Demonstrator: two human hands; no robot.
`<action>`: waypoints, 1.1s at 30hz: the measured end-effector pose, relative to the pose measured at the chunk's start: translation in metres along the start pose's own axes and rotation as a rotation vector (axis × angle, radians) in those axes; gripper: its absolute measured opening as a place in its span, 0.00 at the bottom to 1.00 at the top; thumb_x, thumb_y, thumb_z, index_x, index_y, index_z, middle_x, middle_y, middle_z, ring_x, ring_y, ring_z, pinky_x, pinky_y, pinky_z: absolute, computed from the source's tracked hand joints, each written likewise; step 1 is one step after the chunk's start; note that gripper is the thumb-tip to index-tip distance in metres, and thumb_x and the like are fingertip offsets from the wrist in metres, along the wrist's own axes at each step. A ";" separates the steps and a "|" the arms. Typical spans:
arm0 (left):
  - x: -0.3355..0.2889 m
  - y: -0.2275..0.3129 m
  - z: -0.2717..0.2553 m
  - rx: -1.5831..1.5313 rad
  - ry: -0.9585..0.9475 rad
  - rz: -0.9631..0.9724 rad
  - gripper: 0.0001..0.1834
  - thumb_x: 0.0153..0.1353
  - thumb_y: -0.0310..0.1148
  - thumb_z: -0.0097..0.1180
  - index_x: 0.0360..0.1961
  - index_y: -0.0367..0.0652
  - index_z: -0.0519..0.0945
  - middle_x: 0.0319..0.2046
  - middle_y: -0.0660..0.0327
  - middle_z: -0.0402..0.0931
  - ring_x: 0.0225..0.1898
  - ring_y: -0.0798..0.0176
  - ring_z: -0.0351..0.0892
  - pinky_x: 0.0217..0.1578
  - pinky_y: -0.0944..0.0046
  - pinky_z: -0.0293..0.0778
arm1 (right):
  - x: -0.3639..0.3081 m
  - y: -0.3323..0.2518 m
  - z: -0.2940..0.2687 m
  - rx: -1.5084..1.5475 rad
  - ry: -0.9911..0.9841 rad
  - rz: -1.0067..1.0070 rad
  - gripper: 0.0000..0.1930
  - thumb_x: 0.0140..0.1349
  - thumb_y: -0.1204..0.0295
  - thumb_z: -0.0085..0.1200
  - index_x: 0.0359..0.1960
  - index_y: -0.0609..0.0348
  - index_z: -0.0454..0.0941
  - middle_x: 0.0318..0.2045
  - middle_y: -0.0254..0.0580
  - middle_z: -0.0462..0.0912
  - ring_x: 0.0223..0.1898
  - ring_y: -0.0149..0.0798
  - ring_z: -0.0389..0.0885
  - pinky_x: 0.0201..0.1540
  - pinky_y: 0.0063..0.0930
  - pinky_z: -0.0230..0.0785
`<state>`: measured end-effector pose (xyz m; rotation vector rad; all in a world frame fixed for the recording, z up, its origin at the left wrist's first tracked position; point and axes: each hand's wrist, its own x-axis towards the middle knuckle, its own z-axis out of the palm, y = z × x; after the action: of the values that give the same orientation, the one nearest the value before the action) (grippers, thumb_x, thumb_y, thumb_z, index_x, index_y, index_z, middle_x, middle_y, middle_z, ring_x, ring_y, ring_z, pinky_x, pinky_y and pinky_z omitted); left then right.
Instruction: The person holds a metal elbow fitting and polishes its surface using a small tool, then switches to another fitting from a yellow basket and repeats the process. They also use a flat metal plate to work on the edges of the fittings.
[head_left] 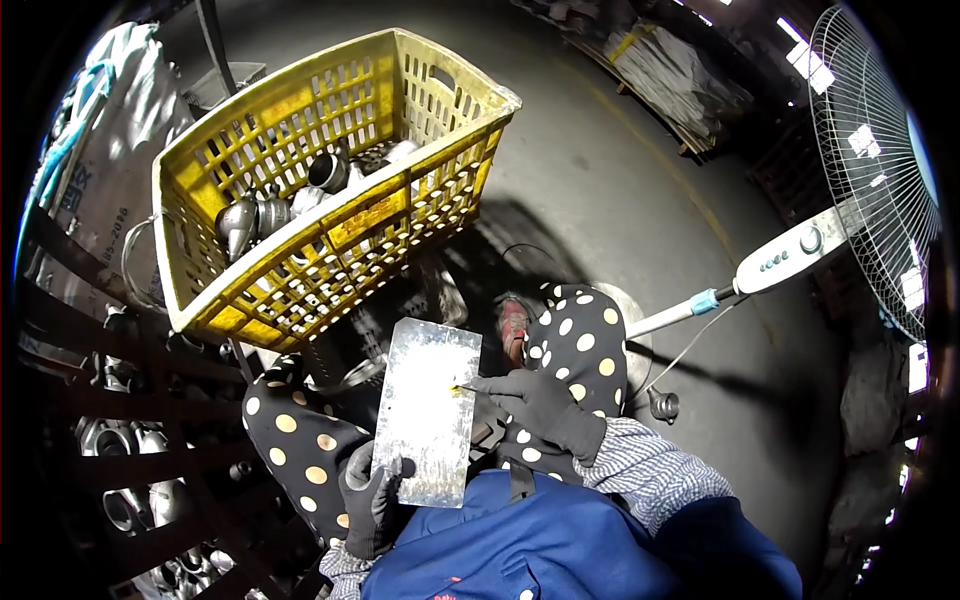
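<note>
A flat, scuffed silver metal plate [428, 420] is held tilted over my lap. My left hand [368, 497], in a dark glove, grips its lower left edge, thumb on the face. From the right, my gloved right hand [545, 405] reaches to the plate's right edge with the index finger stretched out. The fingertip is at a small yellow spot [455, 390] on the plate; whether that is a mark or a loose bit, I cannot make out. Behind the plate, a dark object [487, 436] is partly hidden.
A yellow slatted crate [375, 215] ahead holds several metal pipe fittings [270, 215]. At the left, more fittings [125, 480] lie behind dark bars. A fan [800, 245] stands at the right, with a small round metal part [663, 405] on the floor near its base.
</note>
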<state>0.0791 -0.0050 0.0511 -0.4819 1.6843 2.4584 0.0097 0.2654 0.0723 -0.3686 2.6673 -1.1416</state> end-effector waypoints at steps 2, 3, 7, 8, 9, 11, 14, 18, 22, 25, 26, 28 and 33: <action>0.001 0.000 0.003 -0.030 -0.015 0.020 0.18 0.57 0.27 0.60 0.46 0.28 0.74 0.31 0.57 0.79 0.27 0.70 0.77 0.32 0.71 0.73 | 0.004 0.000 -0.001 -0.009 0.045 0.027 0.17 0.60 0.72 0.51 0.51 0.44 0.79 0.24 0.43 0.77 0.26 0.40 0.76 0.32 0.28 0.69; 0.002 0.000 0.002 0.032 -0.011 0.042 0.18 0.57 0.27 0.60 0.46 0.28 0.74 0.31 0.58 0.79 0.26 0.72 0.75 0.30 0.72 0.72 | 0.008 0.000 -0.002 -0.034 0.062 0.040 0.17 0.60 0.72 0.51 0.51 0.44 0.79 0.25 0.44 0.78 0.26 0.40 0.76 0.32 0.28 0.69; -0.001 0.003 -0.001 0.048 -0.032 0.016 0.17 0.57 0.28 0.60 0.46 0.29 0.75 0.31 0.60 0.79 0.26 0.74 0.74 0.29 0.73 0.70 | 0.023 0.009 -0.010 -0.036 0.103 0.133 0.16 0.59 0.71 0.52 0.49 0.45 0.79 0.30 0.46 0.82 0.30 0.41 0.80 0.34 0.28 0.71; -0.001 0.003 -0.001 0.067 -0.018 0.015 0.17 0.57 0.28 0.60 0.46 0.29 0.75 0.31 0.60 0.79 0.26 0.74 0.73 0.29 0.74 0.70 | 0.025 0.010 -0.011 -0.028 0.091 0.171 0.16 0.59 0.71 0.52 0.49 0.45 0.80 0.32 0.46 0.83 0.31 0.41 0.80 0.34 0.28 0.71; -0.001 0.002 -0.001 0.086 -0.004 0.014 0.17 0.56 0.28 0.61 0.45 0.29 0.75 0.31 0.61 0.79 0.26 0.75 0.73 0.29 0.74 0.70 | 0.024 0.006 -0.013 0.010 0.074 0.192 0.15 0.60 0.70 0.51 0.48 0.46 0.80 0.33 0.46 0.83 0.32 0.41 0.80 0.35 0.28 0.71; -0.001 0.001 0.000 0.095 0.003 0.016 0.18 0.56 0.28 0.62 0.45 0.30 0.75 0.31 0.62 0.79 0.27 0.75 0.73 0.30 0.74 0.69 | 0.016 0.004 -0.006 0.043 0.032 0.131 0.15 0.60 0.70 0.50 0.49 0.46 0.80 0.34 0.46 0.83 0.32 0.41 0.81 0.36 0.28 0.71; 0.001 0.000 -0.003 0.069 -0.025 0.002 0.18 0.56 0.28 0.62 0.46 0.30 0.75 0.34 0.62 0.78 0.31 0.74 0.74 0.34 0.73 0.70 | 0.013 -0.003 -0.001 0.038 0.028 0.125 0.16 0.59 0.72 0.51 0.49 0.46 0.80 0.37 0.45 0.83 0.36 0.42 0.81 0.40 0.28 0.72; 0.006 -0.025 -0.026 0.122 -0.061 -0.024 0.20 0.56 0.28 0.61 0.48 0.30 0.74 0.41 0.58 0.77 0.41 0.69 0.75 0.45 0.69 0.69 | 0.032 0.011 -0.012 0.075 0.250 0.151 0.15 0.59 0.73 0.50 0.49 0.54 0.79 0.31 0.44 0.83 0.32 0.39 0.81 0.36 0.26 0.72; -0.001 -0.006 -0.011 -0.031 -0.022 -0.042 0.20 0.56 0.29 0.61 0.47 0.29 0.74 0.39 0.56 0.78 0.37 0.68 0.77 0.41 0.68 0.72 | 0.041 0.012 -0.031 0.546 0.185 0.374 0.18 0.62 0.72 0.45 0.54 0.59 0.74 0.25 0.37 0.80 0.18 0.28 0.74 0.21 0.20 0.67; 0.005 -0.017 -0.015 0.129 0.004 0.032 0.19 0.57 0.30 0.60 0.47 0.28 0.74 0.37 0.57 0.78 0.33 0.69 0.76 0.38 0.67 0.74 | 0.040 -0.009 -0.042 0.793 0.056 0.546 0.19 0.66 0.69 0.44 0.58 0.56 0.70 0.24 0.35 0.79 0.17 0.25 0.73 0.16 0.16 0.64; 0.006 -0.017 -0.015 0.191 0.010 0.060 0.19 0.57 0.30 0.59 0.47 0.28 0.74 0.37 0.57 0.78 0.33 0.69 0.76 0.38 0.67 0.74 | 0.040 -0.012 -0.042 0.798 0.039 0.539 0.19 0.66 0.69 0.44 0.58 0.56 0.69 0.25 0.36 0.79 0.17 0.26 0.74 0.17 0.16 0.65; 0.005 -0.011 -0.014 0.130 -0.009 0.027 0.19 0.57 0.28 0.57 0.48 0.27 0.73 0.39 0.57 0.78 0.37 0.69 0.76 0.41 0.68 0.72 | 0.041 -0.019 -0.043 0.807 0.003 0.526 0.19 0.66 0.68 0.43 0.59 0.56 0.69 0.25 0.38 0.80 0.18 0.27 0.76 0.17 0.16 0.67; 0.005 -0.009 -0.017 0.186 -0.028 0.121 0.20 0.56 0.25 0.57 0.49 0.26 0.72 0.42 0.56 0.77 0.43 0.66 0.76 0.48 0.67 0.70 | 0.046 0.014 -0.033 1.439 -0.263 0.479 0.19 0.67 0.67 0.40 0.58 0.56 0.68 0.24 0.39 0.80 0.17 0.28 0.77 0.18 0.19 0.72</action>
<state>0.0801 -0.0173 0.0356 -0.3312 1.9601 2.3426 -0.0452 0.2828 0.0797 0.3384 1.0695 -2.1491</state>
